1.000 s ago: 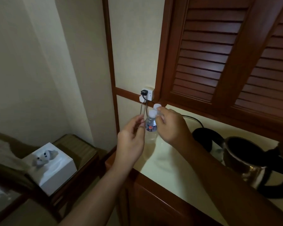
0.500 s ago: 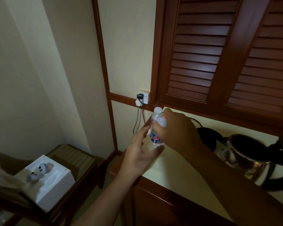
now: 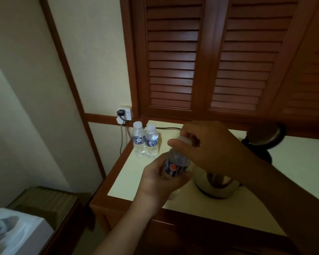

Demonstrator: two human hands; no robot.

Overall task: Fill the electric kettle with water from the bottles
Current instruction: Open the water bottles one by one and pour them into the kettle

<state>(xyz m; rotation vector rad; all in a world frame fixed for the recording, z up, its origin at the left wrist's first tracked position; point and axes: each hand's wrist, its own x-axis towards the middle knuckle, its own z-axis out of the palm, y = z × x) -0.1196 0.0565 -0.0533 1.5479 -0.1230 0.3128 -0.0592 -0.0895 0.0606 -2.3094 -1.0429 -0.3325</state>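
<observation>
A small clear plastic water bottle with a dark blue label (image 3: 176, 163) is held above the front part of a cream countertop with a reddish wooden edge (image 3: 129, 179), tilted a little to the right. The left hand (image 3: 159, 181) wraps round the bottle's lower body, fingers and thumb curled about the label. The right hand (image 3: 208, 144) comes from above, and its curled fingers grip the bottle's pale cap (image 3: 184, 139). Just right of the held bottle and partly hidden by the right forearm sits a rounded, shiny steel electric kettle (image 3: 217, 190); it is blurred, so its lid cannot be made out clearly. Two more small clear capped water bottles (image 3: 145, 142) stand upright, touching side by side, at the counter's back left corner. Behind them a white wall socket (image 3: 127, 113) carries plugs, and a black cord (image 3: 167, 128) runs along the back of the counter under brown louvred wooden doors (image 3: 201, 57). A white tissue box (image 3: 15, 234) lies at lower left.
</observation>
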